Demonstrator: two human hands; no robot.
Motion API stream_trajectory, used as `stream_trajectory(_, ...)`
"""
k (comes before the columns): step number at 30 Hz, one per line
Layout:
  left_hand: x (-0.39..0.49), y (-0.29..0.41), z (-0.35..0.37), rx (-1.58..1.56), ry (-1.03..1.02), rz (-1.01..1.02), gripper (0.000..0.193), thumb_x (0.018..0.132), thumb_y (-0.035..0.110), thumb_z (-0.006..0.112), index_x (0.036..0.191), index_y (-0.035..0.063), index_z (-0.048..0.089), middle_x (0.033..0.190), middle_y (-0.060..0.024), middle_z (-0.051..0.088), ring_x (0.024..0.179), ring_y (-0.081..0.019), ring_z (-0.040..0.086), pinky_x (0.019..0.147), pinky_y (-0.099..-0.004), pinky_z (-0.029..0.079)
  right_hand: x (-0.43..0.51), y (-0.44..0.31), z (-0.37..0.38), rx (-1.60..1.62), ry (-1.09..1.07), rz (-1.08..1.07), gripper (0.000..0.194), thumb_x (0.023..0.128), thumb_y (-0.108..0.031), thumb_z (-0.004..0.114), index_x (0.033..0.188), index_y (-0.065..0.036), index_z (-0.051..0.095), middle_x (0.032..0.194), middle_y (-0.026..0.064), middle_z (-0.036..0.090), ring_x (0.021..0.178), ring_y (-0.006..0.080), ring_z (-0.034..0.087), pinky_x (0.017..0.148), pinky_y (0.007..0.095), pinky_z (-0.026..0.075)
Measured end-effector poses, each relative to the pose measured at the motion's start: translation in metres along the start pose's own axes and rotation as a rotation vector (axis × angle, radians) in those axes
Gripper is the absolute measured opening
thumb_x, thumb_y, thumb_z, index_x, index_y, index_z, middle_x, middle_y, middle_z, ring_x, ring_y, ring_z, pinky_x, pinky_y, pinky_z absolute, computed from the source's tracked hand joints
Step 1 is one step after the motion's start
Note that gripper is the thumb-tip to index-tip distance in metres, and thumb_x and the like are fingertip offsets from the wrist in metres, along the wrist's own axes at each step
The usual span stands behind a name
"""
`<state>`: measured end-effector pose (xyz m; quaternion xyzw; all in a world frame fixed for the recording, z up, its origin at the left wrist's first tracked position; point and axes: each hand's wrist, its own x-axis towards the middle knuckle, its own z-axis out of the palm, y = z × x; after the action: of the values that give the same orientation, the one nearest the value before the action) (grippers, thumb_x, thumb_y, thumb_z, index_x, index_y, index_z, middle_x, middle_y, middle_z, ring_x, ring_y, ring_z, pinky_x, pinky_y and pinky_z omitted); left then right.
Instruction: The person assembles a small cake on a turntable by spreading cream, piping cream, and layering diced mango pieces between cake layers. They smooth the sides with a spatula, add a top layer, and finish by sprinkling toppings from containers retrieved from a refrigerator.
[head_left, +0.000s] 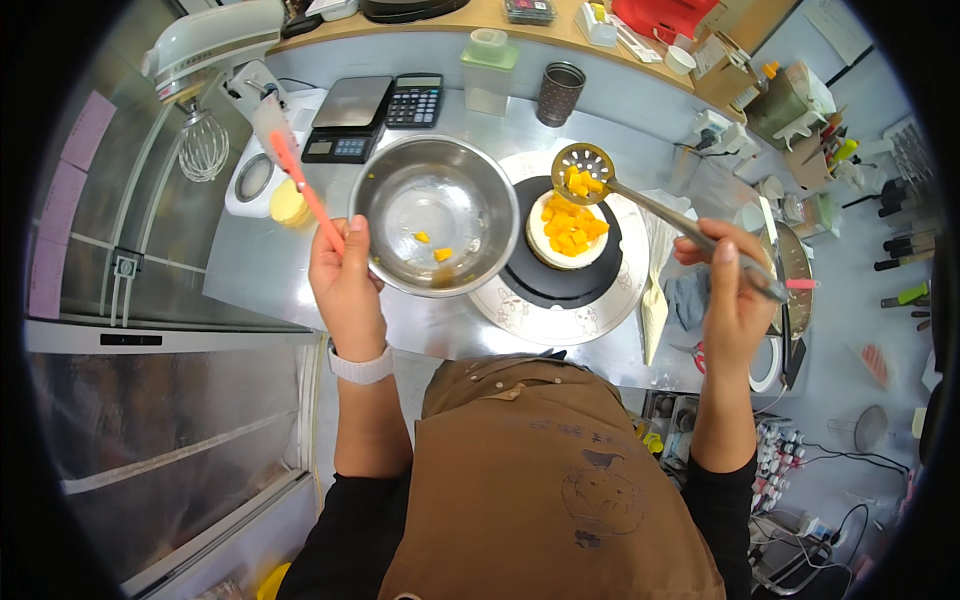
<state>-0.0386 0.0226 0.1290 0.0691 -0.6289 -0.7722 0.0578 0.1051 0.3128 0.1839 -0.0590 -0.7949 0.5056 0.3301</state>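
Note:
My left hand (343, 285) grips a silicone spatula (298, 180) with an orange handle and also the rim of a steel mixing bowl (431, 195). A few mango cubes (442, 254) and some juice lie inside the bowl. In my right hand (727, 277) is the handle of a slotted metal spoon (583, 174), its bowl loaded with orange cubes. The spoon is over the far edge of a small round cake (566, 238), whose cream top carries a heap of mango cubes (574, 225). A black board (551, 296) lies beneath the cake on a decorated turntable (559, 326).
A filled piping bag (655, 322), a grey cloth (687, 300) and red-handled scissors (699, 356) lie right of the turntable. Behind stand a scale (341, 127), a calculator (415, 100), a lidded container (487, 75) and a dark tumbler (561, 94). At the left is a stand mixer (217, 52).

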Motion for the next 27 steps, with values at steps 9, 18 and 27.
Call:
stream_trajectory(9,-0.003,0.003,-0.002,0.015,0.003,0.037,0.022,0.099,0.028,0.066,0.089,0.0114,0.057,0.067,0.0088,0.042,0.05,0.0006,0.031,0.043,-0.0181,0.024,-0.022,-0.001,-0.001,-0.363,-0.284,-0.32,0.017,0.089,0.004,0.063,0.106,0.004,0.068,0.094,0.0153,0.072,0.08,0.0281,0.07,0.072,0.0329,0.054)
stream_trajectory(18,-0.003,0.0,-0.002,-0.025,-0.009,0.063,0.021,0.099,0.027,0.066,0.089,0.0124,0.055,0.068,0.0095,0.043,0.05,0.0012,0.031,0.043,-0.0179,0.023,-0.023,0.001,0.004,-0.393,-0.267,-0.388,0.02,0.088,0.005,0.064,0.107,0.004,0.067,0.09,0.0152,0.071,0.076,0.0276,0.07,0.068,0.0317,0.055)
stream_trajectory(27,-0.003,0.002,-0.004,-0.028,-0.006,0.059,0.021,0.099,0.026,0.065,0.087,0.0135,0.053,0.068,0.0097,0.043,0.05,0.0012,0.031,0.043,-0.0181,0.023,-0.023,0.007,-0.002,-0.398,-0.145,-0.373,0.022,0.089,0.006,0.063,0.111,0.004,0.065,0.095,0.0165,0.071,0.083,0.0283,0.071,0.073,0.0332,0.055)
